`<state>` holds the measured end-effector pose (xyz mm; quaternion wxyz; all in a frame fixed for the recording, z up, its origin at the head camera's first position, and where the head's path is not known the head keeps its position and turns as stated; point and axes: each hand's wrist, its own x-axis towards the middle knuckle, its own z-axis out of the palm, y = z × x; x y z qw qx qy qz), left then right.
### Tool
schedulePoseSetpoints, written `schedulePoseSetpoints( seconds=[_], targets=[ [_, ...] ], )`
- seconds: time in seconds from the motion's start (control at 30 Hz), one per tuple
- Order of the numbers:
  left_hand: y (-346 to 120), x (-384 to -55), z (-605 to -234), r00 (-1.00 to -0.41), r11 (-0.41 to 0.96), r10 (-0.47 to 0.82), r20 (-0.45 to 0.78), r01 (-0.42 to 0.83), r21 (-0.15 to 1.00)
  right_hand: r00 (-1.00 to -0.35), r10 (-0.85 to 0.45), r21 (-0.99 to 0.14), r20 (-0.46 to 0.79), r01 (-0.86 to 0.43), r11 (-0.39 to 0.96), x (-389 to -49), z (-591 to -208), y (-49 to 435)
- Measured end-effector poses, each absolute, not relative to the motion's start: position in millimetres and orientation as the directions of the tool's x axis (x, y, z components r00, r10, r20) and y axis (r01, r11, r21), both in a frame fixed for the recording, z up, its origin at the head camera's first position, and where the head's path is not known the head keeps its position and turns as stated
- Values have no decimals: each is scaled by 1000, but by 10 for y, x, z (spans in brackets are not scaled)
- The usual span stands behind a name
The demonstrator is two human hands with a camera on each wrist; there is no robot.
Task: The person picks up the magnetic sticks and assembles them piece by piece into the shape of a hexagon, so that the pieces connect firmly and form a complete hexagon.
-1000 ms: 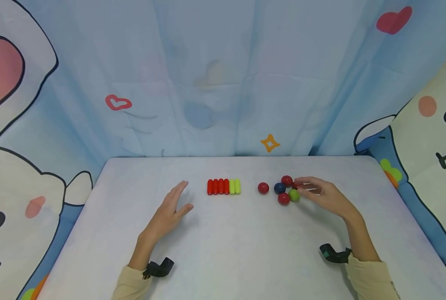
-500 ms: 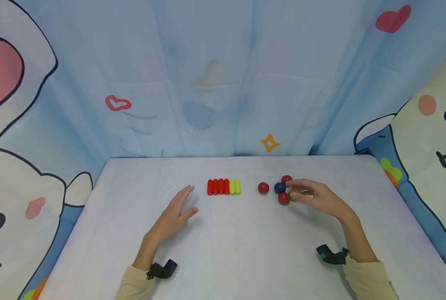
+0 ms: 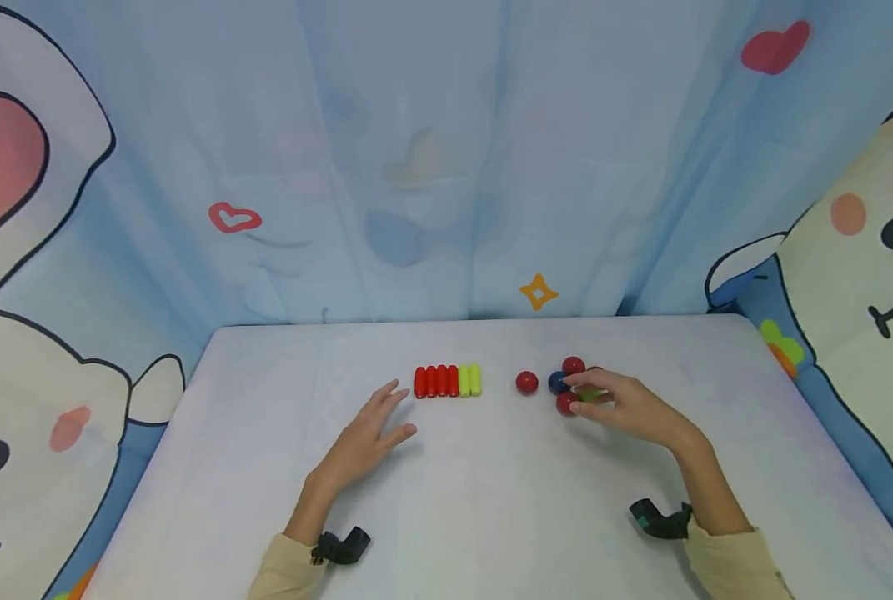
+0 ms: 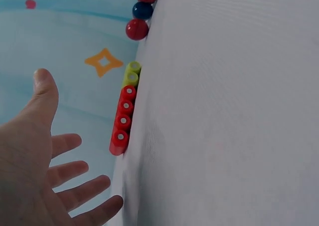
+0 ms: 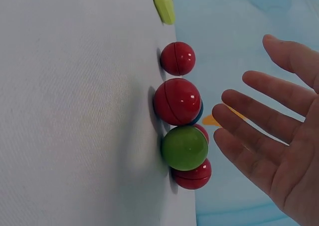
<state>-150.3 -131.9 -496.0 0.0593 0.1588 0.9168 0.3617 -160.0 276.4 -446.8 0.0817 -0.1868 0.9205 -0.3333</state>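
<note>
My right hand (image 3: 634, 408) hovers over a cluster of balls, fingers spread and slightly bent, holding nothing. In that cluster are a blue ball (image 3: 557, 382), a front red ball (image 3: 566, 404), a back red ball (image 3: 573, 365) and a green ball (image 5: 185, 148). The head view shows the green one mostly behind my fingers. A lone red ball (image 3: 526, 382) lies just left of them. My left hand (image 3: 359, 446) is raised with spread fingers, left of a row of short rods: several red rods (image 3: 436, 382), then two yellow-green rods (image 3: 470, 380).
A white-covered table (image 3: 491, 508) carries everything. Behind it hangs a light blue curtain (image 3: 446, 167) with printed hearts and cartoon animals. Black wrist cameras (image 3: 343, 546) sit at both sleeves.
My right hand has moved left, farther over the balls. My left hand has shifted right, closer to the rods. Balls and rods keep their arrangement.
</note>
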Motion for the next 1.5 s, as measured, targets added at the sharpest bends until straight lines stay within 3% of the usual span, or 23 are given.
schedulePoseSetpoints(
  seconds=[0.47,0.77,1.2,1.5],
  targets=[
    [-1106,-1757,-5044,-950,674,312,-15,210,709,-917,-391,-594,-77,-272,757,-1571,-4460,2732],
    [-1051,-1949,-5085,-938,732,345,-22,254,632,-919,-388,-570,-71,-282,772,-1538,-4484,2686],
    [-1069,-2049,-5079,-936,744,351,-37,254,618,-922,-385,-502,-53,-308,808,-1539,-4533,2654],
    [-1085,-2106,-5026,-929,758,364,73,341,556,-917,-399,-496,-5,-345,797,-1617,-4527,2674]
  ],
)
